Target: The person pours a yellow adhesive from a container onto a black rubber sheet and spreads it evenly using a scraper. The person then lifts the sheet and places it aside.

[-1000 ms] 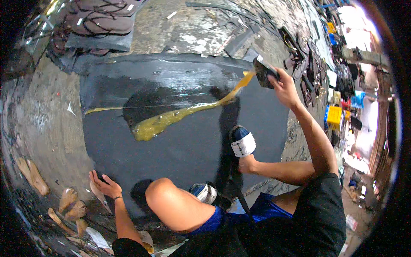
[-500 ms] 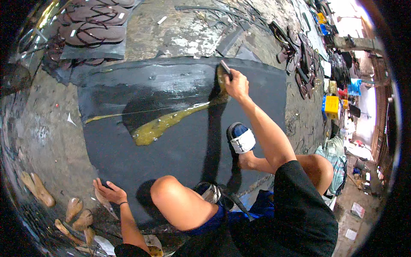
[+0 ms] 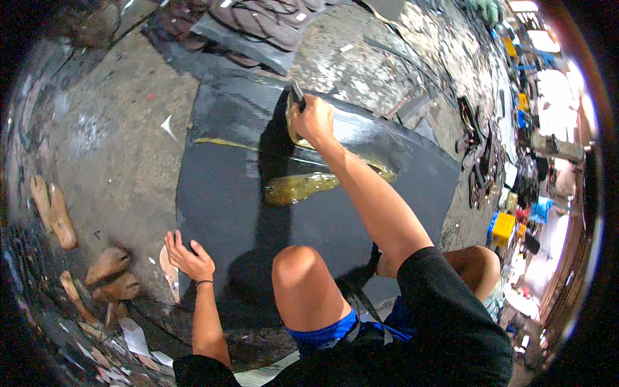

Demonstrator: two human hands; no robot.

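A large black sheet (image 3: 222, 206), probably rubber, lies flat on the floor before me. My right hand (image 3: 314, 121) grips a flat dark spreader (image 3: 296, 95) near the sheet's far edge, its lower side coated yellowish. Thick yellow-brown glue (image 3: 298, 188) lies in a puddle on the sheet just nearer than that hand. A wet shine covers the far strip around the spreader. At the sheet's left edge my left hand (image 3: 189, 258) rests with its fingers stretched out. Beside it, partly under the hand, is a pale pointed piece (image 3: 168, 267).
Wooden foot-shaped forms (image 3: 62, 216) lie at the left, with more forms (image 3: 111, 266) nearer me. Brown sandals (image 3: 258, 26) stand in rows at the far side. Dark straps (image 3: 477, 155) and a yellow crate (image 3: 501, 229) are at the right. My bent knee (image 3: 300, 271) is over the sheet's near part.
My right hand has drawn the spreader leftward along the far strip, leaving it shinier. The whole view has swung left. My left hand stays at the sheet's left edge.
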